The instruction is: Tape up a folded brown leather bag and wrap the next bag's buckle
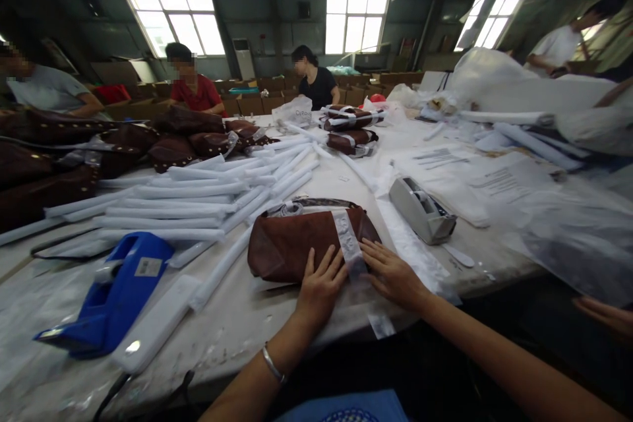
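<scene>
A brown leather-look bag [284, 247] lies on its side near the table's front edge, its strap bundled along the far side. Across its right part runs a strip of clear plastic [347, 235]. My left hand [320, 287] rests flat on the bag's near side, left of the strip, fingers spread. From the right, my right hand [394, 278] touches the bag's right end and the strip's edge with fingers stretched out. A loose end of clear plastic [380, 325] hangs at the table edge below.
On the left stand a blue tape dispenser [123, 290] and a long white object [158, 323]. A grey tape dispenser [420, 208] is at right. White rolls [173, 204], more brown bags [182, 138] and plastic sheets [568, 244] cover the table [237, 343]. Several people work around; another person's hand [606, 316] is at far right.
</scene>
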A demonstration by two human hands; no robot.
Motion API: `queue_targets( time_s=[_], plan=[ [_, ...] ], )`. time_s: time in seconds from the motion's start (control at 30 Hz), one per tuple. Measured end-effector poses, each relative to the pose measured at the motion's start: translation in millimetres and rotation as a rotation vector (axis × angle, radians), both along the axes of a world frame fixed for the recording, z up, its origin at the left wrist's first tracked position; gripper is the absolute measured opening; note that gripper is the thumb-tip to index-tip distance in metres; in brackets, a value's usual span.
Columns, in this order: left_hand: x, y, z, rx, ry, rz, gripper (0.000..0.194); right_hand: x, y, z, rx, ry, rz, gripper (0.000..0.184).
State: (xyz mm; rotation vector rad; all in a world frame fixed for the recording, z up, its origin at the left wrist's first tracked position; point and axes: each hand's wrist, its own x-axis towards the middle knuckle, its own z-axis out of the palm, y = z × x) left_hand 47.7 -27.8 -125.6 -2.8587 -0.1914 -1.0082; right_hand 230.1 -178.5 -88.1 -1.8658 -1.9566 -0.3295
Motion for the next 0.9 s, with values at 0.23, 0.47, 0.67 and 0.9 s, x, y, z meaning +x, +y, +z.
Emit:
queue_targets(
  time_s=[0.23, 0.47, 0.67, 0.9],
  plan=[
    [1.1, 0.6, -1.1, -0.016, -0.063, 0.005, 0.036, 0.4, 26.3, 32.3, 0.142, 0.109, 0.000, 0.057],
    [0.0, -0.8, 2.8, 0.018, -0.080, 0.011, 0.035, 22.3, 43.6, 40.1, 0.009, 0.204, 0.190, 0.057],
    [0.8, 0.0, 1.3, 0.005, -0.107, 0.008, 0.032, 18.9, 46.0, 41.2, 0.016, 0.218, 0.127, 0.036],
    [-0.7, -0.1, 0.2, 0.004, -0.058, 0.011, 0.032, 17.5, 47.4, 37.2, 0.039, 0.200, 0.132, 0.025]
  ],
)
